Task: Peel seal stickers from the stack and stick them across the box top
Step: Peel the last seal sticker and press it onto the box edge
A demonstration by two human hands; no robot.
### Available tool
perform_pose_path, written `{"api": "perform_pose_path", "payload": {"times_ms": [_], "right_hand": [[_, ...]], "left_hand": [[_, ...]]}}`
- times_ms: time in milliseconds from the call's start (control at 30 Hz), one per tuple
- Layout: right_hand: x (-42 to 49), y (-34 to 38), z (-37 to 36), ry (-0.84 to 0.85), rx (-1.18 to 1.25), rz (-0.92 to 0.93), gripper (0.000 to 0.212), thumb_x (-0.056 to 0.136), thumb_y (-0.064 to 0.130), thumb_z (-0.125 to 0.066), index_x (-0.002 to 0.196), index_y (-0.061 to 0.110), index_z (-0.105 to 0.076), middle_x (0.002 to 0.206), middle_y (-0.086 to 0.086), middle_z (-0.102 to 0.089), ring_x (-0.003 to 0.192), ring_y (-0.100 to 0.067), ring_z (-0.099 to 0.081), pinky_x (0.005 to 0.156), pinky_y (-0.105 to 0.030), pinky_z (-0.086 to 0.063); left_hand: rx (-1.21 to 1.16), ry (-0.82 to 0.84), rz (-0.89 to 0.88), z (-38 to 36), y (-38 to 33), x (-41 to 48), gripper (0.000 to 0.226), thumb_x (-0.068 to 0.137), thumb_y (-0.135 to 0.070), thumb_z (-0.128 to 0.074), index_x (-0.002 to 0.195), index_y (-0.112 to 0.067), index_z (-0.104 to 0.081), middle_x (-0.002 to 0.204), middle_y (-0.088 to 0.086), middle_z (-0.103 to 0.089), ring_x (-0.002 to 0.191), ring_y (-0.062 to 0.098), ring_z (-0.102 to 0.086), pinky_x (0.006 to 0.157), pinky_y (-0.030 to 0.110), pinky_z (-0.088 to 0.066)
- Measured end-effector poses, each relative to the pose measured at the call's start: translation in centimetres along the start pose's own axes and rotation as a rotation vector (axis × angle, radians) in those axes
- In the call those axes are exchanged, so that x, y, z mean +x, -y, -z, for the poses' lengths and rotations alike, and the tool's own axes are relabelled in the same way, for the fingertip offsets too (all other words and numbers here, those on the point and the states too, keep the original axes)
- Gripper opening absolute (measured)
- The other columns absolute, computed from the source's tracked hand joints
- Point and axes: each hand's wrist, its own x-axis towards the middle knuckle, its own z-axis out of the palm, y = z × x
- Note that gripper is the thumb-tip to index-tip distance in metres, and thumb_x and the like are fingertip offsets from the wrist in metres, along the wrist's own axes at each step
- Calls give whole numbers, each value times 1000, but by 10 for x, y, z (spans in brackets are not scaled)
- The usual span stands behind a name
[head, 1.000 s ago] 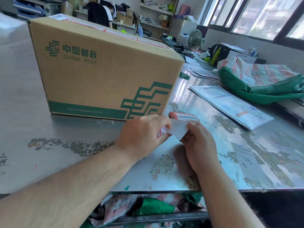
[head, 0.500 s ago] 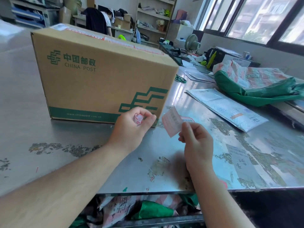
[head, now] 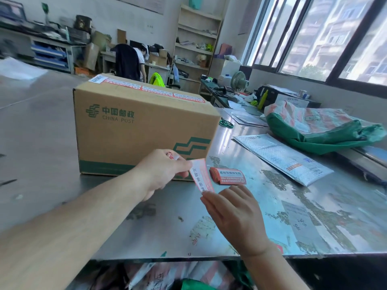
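Observation:
A brown China Post cardboard box [head: 134, 130] stands on the steel table [head: 41, 164], with several red-and-white seal stickers [head: 155, 92] in a row across its top. In front of the box's right corner lies the sticker stack [head: 229, 175]. One seal sticker [head: 202, 178] is held in the air just left of the stack. My left hand [head: 165, 170] pinches its upper end and keeps a small crumpled scrap [head: 174, 156] in its fingers. My right hand [head: 234, 216] holds the lower end at its fingertips; the thumb is hidden.
A white padded envelope [head: 280, 155] and a green-and-pink mail sack [head: 314, 126] lie to the right. Green scissors [head: 226, 123] sit behind the box's right corner. A fan [head: 238, 79] and a person at a desk [head: 134, 59] are far back. More sacks lie under the table's front edge.
Both hands were down at the stack; the right hand lifted one sticker off it. The left hand has now come over and taken the sticker's upper end. The view has tilted upward.

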Motion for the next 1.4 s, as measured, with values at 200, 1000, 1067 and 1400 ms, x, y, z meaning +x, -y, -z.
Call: {"api": "perform_pose_path", "payload": {"times_ms": [200, 1000, 1067, 1400], "right_hand": [[6, 5, 11, 72, 57, 35, 29, 94, 45, -65, 104, 18, -65, 77, 0, -65, 67, -25, -59, 63, -39, -50], [114, -5, 47, 316, 957, -1013, 30, 102, 27, -54, 91, 5, -72, 82, -9, -76, 73, -16, -63, 75, -37, -48], [126, -14, 48, 322, 975, -1017, 32, 102, 26, -52, 93, 2, -72, 82, -11, -75, 77, -20, -63, 77, -38, -49], [184, -92, 19, 211, 1191, -1350, 23, 99, 20, -55, 78, 13, -63, 93, -16, -69, 60, -18, -57, 55, -26, -41]], "left_hand": [[108, -67, -119, 3, -15, -17, 18, 84, -28, -71, 74, -13, -70, 61, -8, -65, 51, 9, -46, 54, 26, -33], [245, 33, -249, 38, -88, -38, 21, 91, -37, -63, 96, -19, -74, 76, -6, -75, 36, -6, -49, 89, 46, -46], [265, 19, -247, 35, -95, -33, 19, 92, -39, -63, 99, -24, -73, 81, -5, -77, 38, -8, -50, 101, 52, -42], [328, -220, -367, 30, -129, 44, 24, 96, -40, -57, 91, -20, -70, 73, -6, -73, 70, 14, -60, 64, 28, -43]]}}
